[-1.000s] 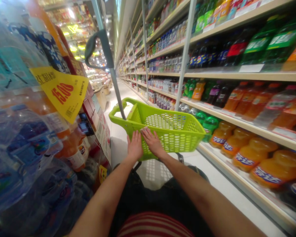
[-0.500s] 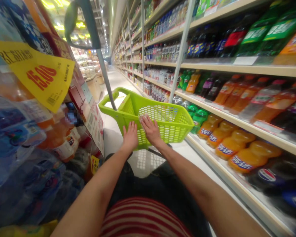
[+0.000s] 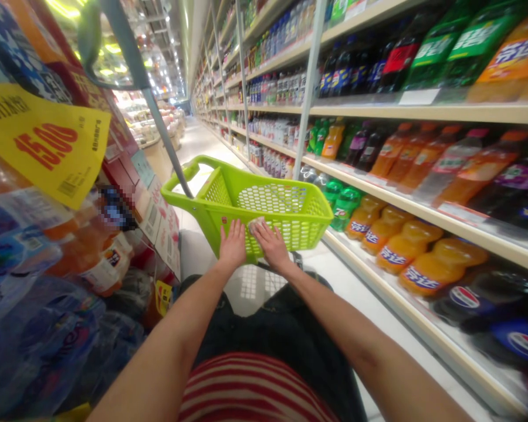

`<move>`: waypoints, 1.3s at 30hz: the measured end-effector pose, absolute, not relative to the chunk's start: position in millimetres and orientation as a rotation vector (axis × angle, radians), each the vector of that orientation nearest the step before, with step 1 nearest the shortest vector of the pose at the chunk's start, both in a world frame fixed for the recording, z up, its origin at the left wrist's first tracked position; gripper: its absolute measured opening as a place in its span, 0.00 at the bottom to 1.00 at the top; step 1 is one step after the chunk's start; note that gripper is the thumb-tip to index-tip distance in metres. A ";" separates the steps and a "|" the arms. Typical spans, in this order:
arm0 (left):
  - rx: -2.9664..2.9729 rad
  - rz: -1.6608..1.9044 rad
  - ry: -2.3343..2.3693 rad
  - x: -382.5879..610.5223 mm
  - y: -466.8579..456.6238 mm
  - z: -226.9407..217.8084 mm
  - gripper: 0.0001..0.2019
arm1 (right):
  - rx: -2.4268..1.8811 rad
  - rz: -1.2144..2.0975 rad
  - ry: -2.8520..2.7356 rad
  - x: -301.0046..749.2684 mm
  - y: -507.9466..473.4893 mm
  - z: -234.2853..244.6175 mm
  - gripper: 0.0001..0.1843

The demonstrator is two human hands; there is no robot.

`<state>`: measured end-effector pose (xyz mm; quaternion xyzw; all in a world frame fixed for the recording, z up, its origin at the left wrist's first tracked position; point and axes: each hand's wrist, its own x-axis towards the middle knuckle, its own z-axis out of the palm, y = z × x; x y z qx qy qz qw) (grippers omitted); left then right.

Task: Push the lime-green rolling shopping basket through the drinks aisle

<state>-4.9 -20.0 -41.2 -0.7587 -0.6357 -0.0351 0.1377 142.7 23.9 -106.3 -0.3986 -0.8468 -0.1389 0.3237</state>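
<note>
A lime-green plastic shopping basket (image 3: 312, 231) on wheels stands in the aisle in front of me, and nothing shows inside it. Its grey pull handle (image 3: 161, 132) rises up to the left. My left hand (image 3: 232, 247) lies flat against the basket's near wall, fingers stretched upward. Beside it, my right hand (image 3: 271, 246) also rests flat on that wall, its fingertips at the rim on a small pale thing I cannot make out. Both arms reach forward over my dark trousers and striped shirt.
Shelves (image 3: 422, 208) of orange, green and dark soda bottles line the right side. On the left are stacked wrapped bottle packs (image 3: 30, 258) with a yellow price sign (image 3: 48, 146). The pale aisle floor (image 3: 202, 138) runs far ahead between them.
The basket and both hands have drifted left and slightly nearer in view. The handle has swung up and to the left. Both hands keep the same flat hold on the near wall.
</note>
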 end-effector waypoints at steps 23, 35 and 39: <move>-2.211 -0.072 -1.782 54.0 -3.2 -30.5 0.33 | -1.124 -0.444 -1.940 200.3 37.8 -95.8 0.24; -2.414 0.158 -1.639 77.5 -2.7 -53.3 0.33 | -1.166 -0.408 -2.156 210.2 29.6 -156.7 0.21; -2.369 0.020 -1.616 88.1 2.5 -47.8 0.34 | -1.170 -0.455 -1.965 228.1 25.9 -126.4 0.24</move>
